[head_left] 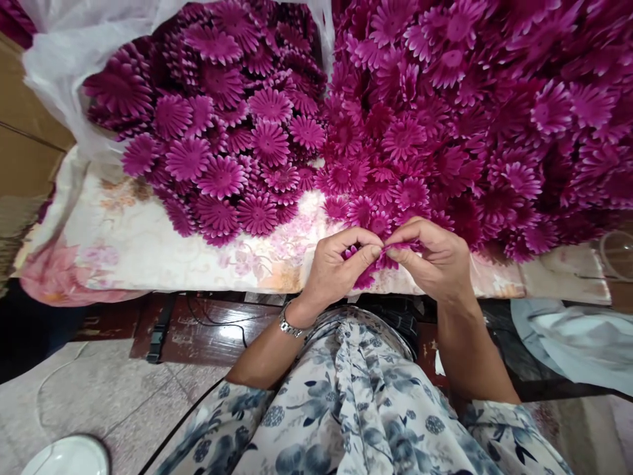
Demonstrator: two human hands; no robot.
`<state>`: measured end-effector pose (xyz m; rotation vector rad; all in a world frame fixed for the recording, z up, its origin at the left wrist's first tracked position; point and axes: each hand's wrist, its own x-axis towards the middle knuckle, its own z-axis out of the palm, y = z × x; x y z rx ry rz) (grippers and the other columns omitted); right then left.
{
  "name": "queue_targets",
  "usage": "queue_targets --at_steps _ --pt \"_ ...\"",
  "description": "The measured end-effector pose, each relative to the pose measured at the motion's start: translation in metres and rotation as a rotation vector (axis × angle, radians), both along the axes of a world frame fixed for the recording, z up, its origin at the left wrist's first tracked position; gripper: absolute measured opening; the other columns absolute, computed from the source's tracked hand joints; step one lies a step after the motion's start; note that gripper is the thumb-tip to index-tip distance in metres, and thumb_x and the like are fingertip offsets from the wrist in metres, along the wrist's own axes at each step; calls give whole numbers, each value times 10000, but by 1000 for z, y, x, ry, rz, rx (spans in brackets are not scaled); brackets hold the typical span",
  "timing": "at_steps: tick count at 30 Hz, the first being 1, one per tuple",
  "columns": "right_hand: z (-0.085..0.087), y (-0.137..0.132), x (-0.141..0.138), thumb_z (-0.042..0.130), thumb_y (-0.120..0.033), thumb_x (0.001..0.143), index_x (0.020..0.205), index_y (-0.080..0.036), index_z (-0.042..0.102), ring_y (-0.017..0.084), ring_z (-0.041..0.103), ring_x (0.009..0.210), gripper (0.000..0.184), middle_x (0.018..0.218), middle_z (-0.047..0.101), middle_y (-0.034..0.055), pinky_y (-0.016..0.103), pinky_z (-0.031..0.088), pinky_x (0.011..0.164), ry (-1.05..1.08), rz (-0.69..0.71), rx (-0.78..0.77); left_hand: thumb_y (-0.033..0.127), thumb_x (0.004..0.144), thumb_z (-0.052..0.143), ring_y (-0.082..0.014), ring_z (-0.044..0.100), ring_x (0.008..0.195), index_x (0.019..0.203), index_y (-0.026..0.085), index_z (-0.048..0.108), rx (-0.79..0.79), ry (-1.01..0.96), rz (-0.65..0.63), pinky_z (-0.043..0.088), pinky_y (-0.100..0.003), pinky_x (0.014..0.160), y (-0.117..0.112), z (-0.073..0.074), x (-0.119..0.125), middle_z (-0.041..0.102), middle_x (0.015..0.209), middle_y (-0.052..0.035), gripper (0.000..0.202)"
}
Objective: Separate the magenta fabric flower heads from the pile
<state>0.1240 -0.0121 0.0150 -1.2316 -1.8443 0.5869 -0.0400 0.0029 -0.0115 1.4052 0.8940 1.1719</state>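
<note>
My left hand [339, 267] and my right hand [435, 257] meet at the near edge of the table, fingers curled and pinched together on a magenta fabric flower [368, 270] held between them. A silver watch [289, 324] sits on my left wrist. Just beyond my hands spreads a large heap of magenta flowers [475, 112]. To its left, a second pile of flat magenta flower pieces [222, 132] spills from a white plastic bag [59, 72]. Most of the held flower is hidden by my fingers.
A floral cloth [138, 244] covers the table. A dark wooden bench edge with a black cable [208, 330] runs below it. A white dish [66, 456] lies on the tiled floor at lower left. Pale cloth [573, 343] lies at right. A cardboard box [24, 138] stands at left.
</note>
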Motion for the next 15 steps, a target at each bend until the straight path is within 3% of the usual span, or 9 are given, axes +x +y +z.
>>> queue_targets --at_steps 5,12,15 --pt "-6 1 0 561 -284 860 674 -181 548 82 485 565 213 604 536 -31 224 363 550 -97 -243 60 296 797 658 -90 573 676 824 187 695 -89 -4 25 458 -203 653 1 -3 2 668 740 7 119" --pt "-3 17 3 486 -420 888 487 -185 227 42 205 450 532 474 204 -66 242 184 481 -115 -392 84 331 811 640 -98 577 687 847 195 694 -153 -18 25 464 -228 678 3 -2 4 677 780 0 151" --pt "0 30 3 416 -493 900 466 -185 216 46 176 443 569 457 167 -63 260 143 501 -273 -507 121 342 820 627 -96 569 677 849 198 690 -175 -23 10 458 -229 657 3 -4 3 665 776 0 160"
